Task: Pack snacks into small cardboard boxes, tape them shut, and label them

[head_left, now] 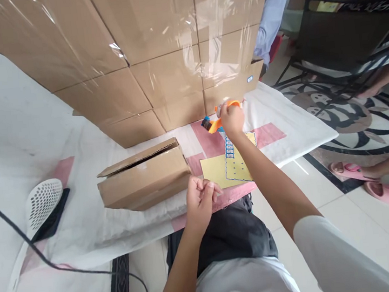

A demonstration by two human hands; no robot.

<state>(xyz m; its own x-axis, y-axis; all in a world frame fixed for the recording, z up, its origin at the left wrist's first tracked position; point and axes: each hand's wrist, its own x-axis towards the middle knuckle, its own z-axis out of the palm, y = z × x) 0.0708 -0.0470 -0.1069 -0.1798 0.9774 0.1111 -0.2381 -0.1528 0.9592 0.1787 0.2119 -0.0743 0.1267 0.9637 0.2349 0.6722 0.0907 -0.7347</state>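
Observation:
My right hand (pixel 232 118) is wrapped round an orange tape dispenser (pixel 216 125) above the far side of the table. Just below it lies a yellow sheet (pixel 214 171) carrying a label sheet with blue outlines (pixel 236 167), partly hidden by my right forearm. My left hand (pixel 202 196) is at the table's front edge, its fingers curled together; whatever they hold, if anything, is too small to make out. Left of that hand rests a cardboard box (pixel 145 179), with a narrow gap along its top flaps.
Stacked cardboard boxes (pixel 172 73) wrapped in clear film rise behind the table (pixel 294 125). A white slotted ladle (pixel 46 200) lies at the left near a black cable (pixel 46 261). People and a black chair (pixel 336 36) are at the right.

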